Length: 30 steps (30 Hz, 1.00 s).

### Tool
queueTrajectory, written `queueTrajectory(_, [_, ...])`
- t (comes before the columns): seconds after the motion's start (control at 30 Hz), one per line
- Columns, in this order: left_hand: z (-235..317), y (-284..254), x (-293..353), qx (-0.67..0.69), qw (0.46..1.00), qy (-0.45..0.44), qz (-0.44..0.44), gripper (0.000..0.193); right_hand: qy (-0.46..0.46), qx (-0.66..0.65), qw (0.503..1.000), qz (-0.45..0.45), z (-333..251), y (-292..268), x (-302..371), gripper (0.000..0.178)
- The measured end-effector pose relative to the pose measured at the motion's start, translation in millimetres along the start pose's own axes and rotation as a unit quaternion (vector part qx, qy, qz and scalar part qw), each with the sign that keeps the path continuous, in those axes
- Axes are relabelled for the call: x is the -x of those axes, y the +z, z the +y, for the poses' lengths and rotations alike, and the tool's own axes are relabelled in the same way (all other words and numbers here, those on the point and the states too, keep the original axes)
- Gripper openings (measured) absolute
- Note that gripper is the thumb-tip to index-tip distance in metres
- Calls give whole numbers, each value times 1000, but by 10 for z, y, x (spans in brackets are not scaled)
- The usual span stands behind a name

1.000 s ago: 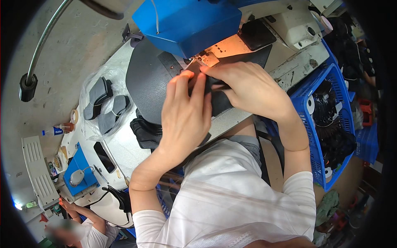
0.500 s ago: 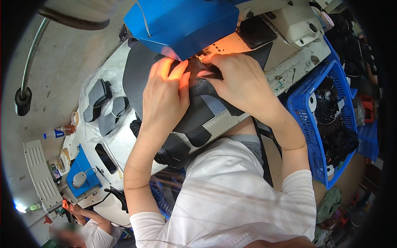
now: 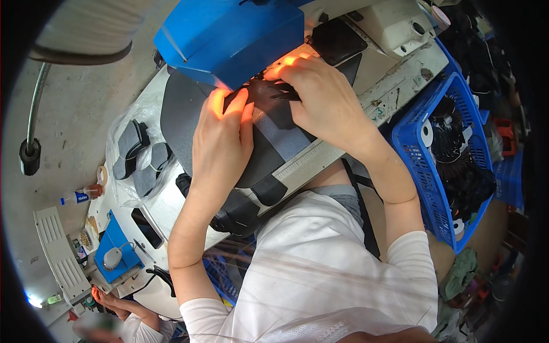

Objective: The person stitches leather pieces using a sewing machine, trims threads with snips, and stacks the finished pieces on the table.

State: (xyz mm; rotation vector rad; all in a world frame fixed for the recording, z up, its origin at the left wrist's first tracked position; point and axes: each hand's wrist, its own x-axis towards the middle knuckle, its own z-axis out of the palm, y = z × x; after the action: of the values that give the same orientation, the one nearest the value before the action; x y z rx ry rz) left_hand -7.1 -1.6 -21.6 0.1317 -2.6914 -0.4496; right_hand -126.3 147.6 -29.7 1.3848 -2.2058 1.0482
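Observation:
Under the blue machine housing (image 3: pixel 229 43), both my hands work at a thin black piece of material (image 3: pixel 264 94), lit orange by the machine's lamp. My left hand (image 3: pixel 222 140) grips its left side with bent fingers, the thumb close to the index finger. On the other side, my right hand (image 3: pixel 329 97) has its fingertips up by the machine and a dark flap of the piece between thumb and fingers. A blue-grey strip (image 3: pixel 283 137) shows between the hands, over the dark grey board (image 3: pixel 180 123). The housing and my fingers hide where the piece meets the machine.
Grey padded parts in clear plastic (image 3: pixel 132 146) lie left on the white table, near a phone (image 3: pixel 147 227). A blue basket (image 3: pixel 406 146) of black pieces and spools stands at right. Black bundles (image 3: pixel 237 214) sit at the table's front edge. Another person's hands (image 3: pixel 103 297) work at lower left.
My right hand has moved slightly left and up, its fingers nearer the machine. The black piece has shifted, and more of the blue-grey strip shows. The whole view has swung a little.

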Motion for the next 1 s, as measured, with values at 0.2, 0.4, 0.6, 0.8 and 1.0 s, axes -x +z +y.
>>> queueTrajectory(0.2, [-48,-33,-18,8,1000,14,-8,23,87,-21,989,-117,-73,-4,-7,34])
queueTrajectory(0.4, [-164,-58,-49,-48,995,85,14,22,79,-36,988,-125,-95,-56,52,34])
queueTrajectory(0.6, [-104,-54,-20,-70,992,97,26,21,89,-38,987,-128,-68,-86,96,32])
queueTrajectory(0.8, [-141,-58,-23,-57,991,117,21,23,73,-54,991,-103,-70,-84,107,26])
queueTrajectory(1.0, [-107,-90,-96,-88,991,95,-21,26,84,-46,989,-111,-79,-98,110,25])
